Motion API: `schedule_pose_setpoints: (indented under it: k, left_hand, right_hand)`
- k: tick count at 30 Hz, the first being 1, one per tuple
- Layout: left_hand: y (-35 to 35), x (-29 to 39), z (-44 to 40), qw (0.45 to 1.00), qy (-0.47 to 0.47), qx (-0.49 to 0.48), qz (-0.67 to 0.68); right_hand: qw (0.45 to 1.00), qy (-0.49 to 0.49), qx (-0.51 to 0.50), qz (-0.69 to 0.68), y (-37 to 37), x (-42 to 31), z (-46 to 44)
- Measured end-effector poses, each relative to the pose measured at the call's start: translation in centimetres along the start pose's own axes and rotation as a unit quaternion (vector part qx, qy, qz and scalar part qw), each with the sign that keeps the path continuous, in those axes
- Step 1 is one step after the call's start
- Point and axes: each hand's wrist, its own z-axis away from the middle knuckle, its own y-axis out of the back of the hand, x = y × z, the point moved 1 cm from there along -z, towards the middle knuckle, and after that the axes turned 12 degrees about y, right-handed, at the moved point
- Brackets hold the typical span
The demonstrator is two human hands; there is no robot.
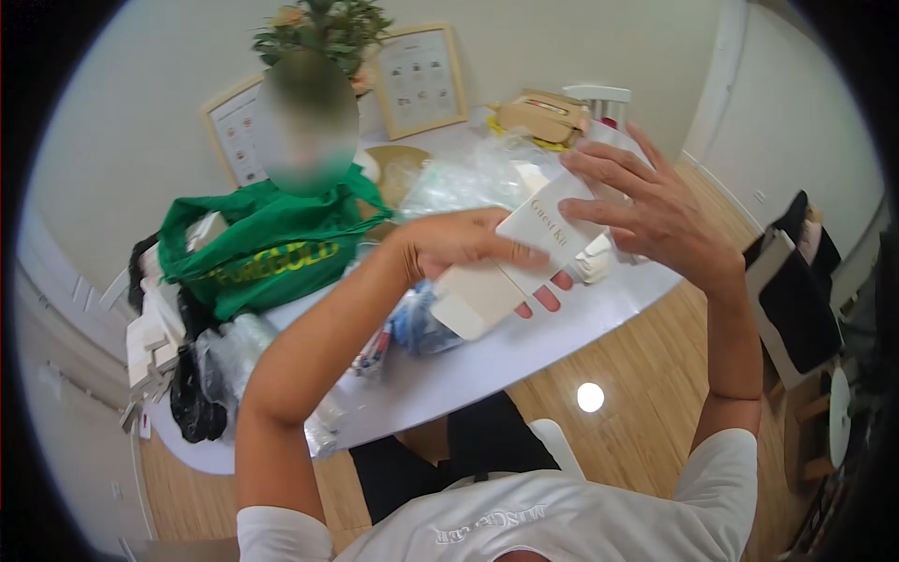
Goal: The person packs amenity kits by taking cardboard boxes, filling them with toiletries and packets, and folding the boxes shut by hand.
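My left hand [468, 245] is closed round a white card box [551, 225] with gold "Guest Kit" lettering, its thumb on the front and fingertips showing below. A plain off-white flap or second piece [478, 300] extends from it to the lower left; I cannot tell if the two are joined. My right hand [646, 201] is over the upper right end of the box, fingers spread and touching it. Behind that hand is another pale sheet or flap [618, 140], partly hidden. Small white pieces [592, 260] lie on the table beyond.
The white table [562, 328] holds a green bag [272, 248], clear plastic bags [459, 183], a blue plastic packet [421, 323], white boxes [150, 342] and a tan pouch [543, 114]. Two frames [419, 80] and a plant [323, 33] stand behind. Dark items [801, 300] are at right.
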Motion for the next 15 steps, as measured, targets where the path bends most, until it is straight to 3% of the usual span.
schedule_pose_setpoints:
  k: [1,3,5,7,9,10,12,15]
  left_hand:
    - [-0.3,-0.9,1.2,0.999,-0.037,0.005,0.017]
    - [-0.5,-1.6,3.7,0.995,-0.057,0.058,0.061]
    - [-0.1,-1.7,6.7,0.946,-0.212,0.213,0.119]
    - [0.0,-1.3,9.7,0.869,-0.309,0.271,0.275]
    - [0.9,-2.0,12.7,0.843,-0.362,0.297,0.265]
    - [0.6,-1.9,13.5,0.839,-0.368,0.307,0.256]
    - [-0.2,-2.0,14.5,0.759,-0.432,0.396,0.284]
    - [0.6,-2.6,16.3,0.756,-0.456,0.378,0.28]
  right_hand:
    - [1.0,0.012,0.013,-0.002,-0.2,0.1,-1.6]
    - [0.989,0.001,0.143,0.044,-0.6,0.1,-5.1]
    - [0.975,0.013,0.224,0.004,-1.3,-0.6,-8.4]
    - [0.888,-0.034,0.362,-0.28,-2.4,-3.1,-11.9]
    - [0.849,0.026,0.356,-0.389,-3.5,-5.6,-15.3]
    - [0.865,0.037,0.365,-0.341,-4.0,-6.8,-17.0]
    - [0.878,0.055,0.377,-0.291,-4.5,-7.9,-19.3]
    - [0.895,0.081,0.35,-0.263,-5.0,-8.4,-21.6]
